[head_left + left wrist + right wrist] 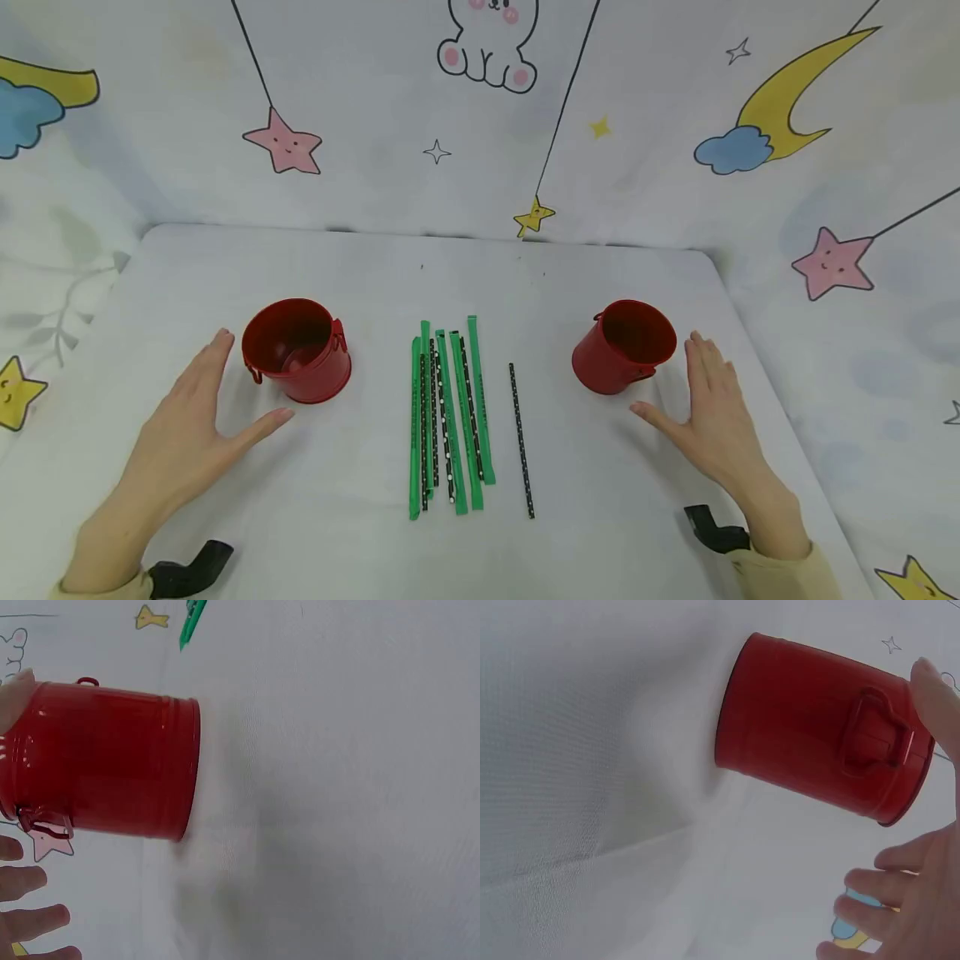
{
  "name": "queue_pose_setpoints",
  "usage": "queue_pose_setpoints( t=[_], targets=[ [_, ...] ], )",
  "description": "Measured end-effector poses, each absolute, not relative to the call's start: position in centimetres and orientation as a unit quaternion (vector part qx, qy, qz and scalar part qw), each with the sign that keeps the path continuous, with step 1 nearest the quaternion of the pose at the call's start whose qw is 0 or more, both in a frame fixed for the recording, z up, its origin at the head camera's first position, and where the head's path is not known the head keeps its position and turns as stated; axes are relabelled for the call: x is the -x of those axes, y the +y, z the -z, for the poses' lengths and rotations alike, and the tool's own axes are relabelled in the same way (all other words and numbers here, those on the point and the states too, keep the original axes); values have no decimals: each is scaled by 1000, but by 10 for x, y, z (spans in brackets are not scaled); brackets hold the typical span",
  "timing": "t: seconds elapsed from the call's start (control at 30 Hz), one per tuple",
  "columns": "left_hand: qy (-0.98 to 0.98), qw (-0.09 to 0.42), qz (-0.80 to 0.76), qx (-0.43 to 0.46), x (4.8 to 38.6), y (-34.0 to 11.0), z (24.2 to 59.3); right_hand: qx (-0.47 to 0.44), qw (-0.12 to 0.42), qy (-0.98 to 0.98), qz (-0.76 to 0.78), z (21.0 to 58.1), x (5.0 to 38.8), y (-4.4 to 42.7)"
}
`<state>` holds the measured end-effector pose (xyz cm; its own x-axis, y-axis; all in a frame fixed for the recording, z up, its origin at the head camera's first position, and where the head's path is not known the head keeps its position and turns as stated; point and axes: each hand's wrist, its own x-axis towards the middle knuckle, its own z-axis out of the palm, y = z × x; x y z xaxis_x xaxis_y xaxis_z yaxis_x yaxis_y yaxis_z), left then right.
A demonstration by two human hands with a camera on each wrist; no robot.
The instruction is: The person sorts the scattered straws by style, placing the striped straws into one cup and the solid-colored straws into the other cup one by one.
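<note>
Two small red metal buckets stand upright on the table. Beside the left bucket [315, 379] is my left hand [187, 425], its thumb spread from straight fingers and a gap between them and the bucket in the head view. My right hand [716, 425] is held the same way beside the right bucket [603, 362], holding nothing. In the right wrist view the bucket [802, 720] shows a side handle near the fingers [877, 885]. The left wrist view shows the other bucket [112, 757] close to the thumb.
Between the buckets lie several straws, some in green wrappers [415, 433] and some bare black with white dots. One black dotted straw [521, 442] lies apart, right of the bunch. A cloth with cartoon stars and moons [787, 92] hangs behind the white table [337, 533].
</note>
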<state>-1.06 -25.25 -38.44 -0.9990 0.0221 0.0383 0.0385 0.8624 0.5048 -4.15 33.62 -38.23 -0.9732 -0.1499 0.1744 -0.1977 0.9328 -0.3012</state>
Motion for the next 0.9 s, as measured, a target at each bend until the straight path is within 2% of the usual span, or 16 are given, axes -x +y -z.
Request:
queue_pose_setpoints(
  t=[0.17,0.33,0.5,0.7,0.8,0.9],
  targets=[
    [-949,-5,315,-14,17,-244,386,-59,85,-974,-204,373,31,327],
    [-918,14,397,-8,23,-239,394,-66,130,-966,-215,366,24,315],
    [-895,36,444,4,31,-235,398,-104,208,-949,-214,360,23,301],
    [-872,35,489,5,40,-230,404,-170,279,-918,-226,356,32,274],
    [-860,35,509,-5,44,-227,407,-210,300,-899,-239,355,37,258],
    [-843,40,536,-21,47,-223,411,-247,291,-892,-244,356,41,242]
  ],
)
